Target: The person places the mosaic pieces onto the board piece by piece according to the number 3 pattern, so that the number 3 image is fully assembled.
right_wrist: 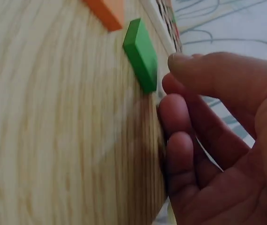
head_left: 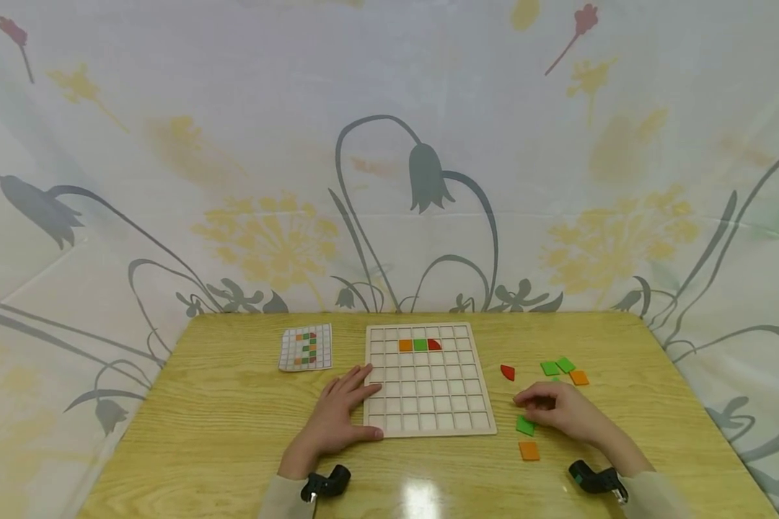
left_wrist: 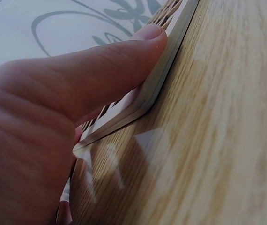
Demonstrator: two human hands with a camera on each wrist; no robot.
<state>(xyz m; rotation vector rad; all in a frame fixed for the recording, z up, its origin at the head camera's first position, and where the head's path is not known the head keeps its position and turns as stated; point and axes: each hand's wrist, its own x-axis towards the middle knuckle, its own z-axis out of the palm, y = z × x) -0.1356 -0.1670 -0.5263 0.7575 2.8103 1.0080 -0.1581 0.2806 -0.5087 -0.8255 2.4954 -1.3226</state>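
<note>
A pale gridded board (head_left: 425,389) lies on the table. In its second row from the top sit an orange square (head_left: 405,346), a green square (head_left: 420,345) and a red quarter-round piece (head_left: 433,344). My left hand (head_left: 337,418) rests at the board's left side, fingers spread, thumb on the near corner; the thumb (left_wrist: 124,61) lies over the rim in the left wrist view. My right hand (head_left: 561,411) hovers low among loose tiles, fingers loosely bent, nothing showing between them. Just beside its fingertips is a green tile (right_wrist: 141,56).
Left of the board lies a paper card (head_left: 306,347) with a coloured grid pattern. A loose red quarter-round piece (head_left: 508,373) lies right of the board. Beyond my right hand are green tiles (head_left: 549,368) and an orange tile (head_left: 579,378); another orange tile (head_left: 529,451) lies nearer.
</note>
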